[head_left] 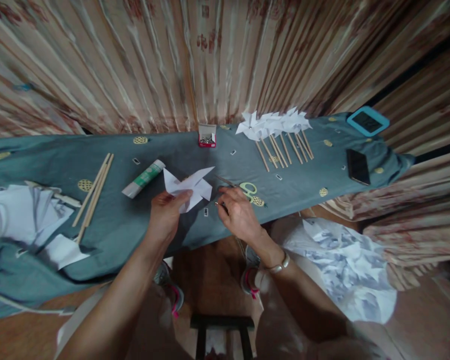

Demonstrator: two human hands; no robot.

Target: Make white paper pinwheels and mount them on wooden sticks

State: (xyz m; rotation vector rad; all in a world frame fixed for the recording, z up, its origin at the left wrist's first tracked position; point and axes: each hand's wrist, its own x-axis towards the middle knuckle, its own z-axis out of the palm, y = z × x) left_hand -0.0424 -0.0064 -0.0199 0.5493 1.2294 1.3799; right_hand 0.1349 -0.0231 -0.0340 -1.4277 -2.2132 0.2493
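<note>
White paper pinwheel (197, 189) is up over the cloth-covered counter (187, 150), mid-scene, pinched in the left hand (165, 211), thumb on top near the middle. Right hand (238, 210), just right of it, has fingers curled, seemingly pinching a small shiny pin (216, 203); too blurred to be sure. Green-handled scissors (248, 189) just beyond that hand; glue stick (144, 178) left of pinwheel. Handling, judged: very light, springy at folds, creases and tears easily, hardly slippery. Best hold: gentle pinch at the center; vane tips would bend.
</note>
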